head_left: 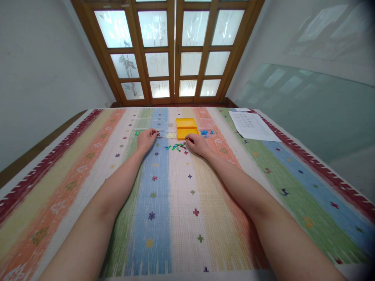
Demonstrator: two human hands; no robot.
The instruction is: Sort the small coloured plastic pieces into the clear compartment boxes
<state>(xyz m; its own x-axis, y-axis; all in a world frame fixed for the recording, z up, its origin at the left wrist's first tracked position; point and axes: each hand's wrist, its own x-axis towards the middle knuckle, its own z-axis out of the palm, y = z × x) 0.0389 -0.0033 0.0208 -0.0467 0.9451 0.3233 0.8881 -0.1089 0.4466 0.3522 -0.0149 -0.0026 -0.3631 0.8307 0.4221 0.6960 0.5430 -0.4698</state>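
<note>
Toward the far part of the table, my left hand (145, 140) hovers at a clear box of dark reddish-brown pieces (158, 134). Its thumb and fingertips are pinched together; what they hold, if anything, is too small to make out. My right hand (198, 144) is closed too, fingertips curled at the right end of a loose pile of small green, blue and dark red pieces (176, 147). Whether it grips one is hidden. Behind the pile lies an open yellow box (186, 121). Cream pieces (171, 135) are left of it, blue pieces (206, 133) right, green pieces (137, 133) beyond my left hand.
A striped, patterned tablecloth (181, 187) covers the table. Printed white paper (252, 125) lies at the far right. Wooden doors with frosted panes (159, 64) stand behind the table, and a pale glass panel (307, 105) leans along the right wall.
</note>
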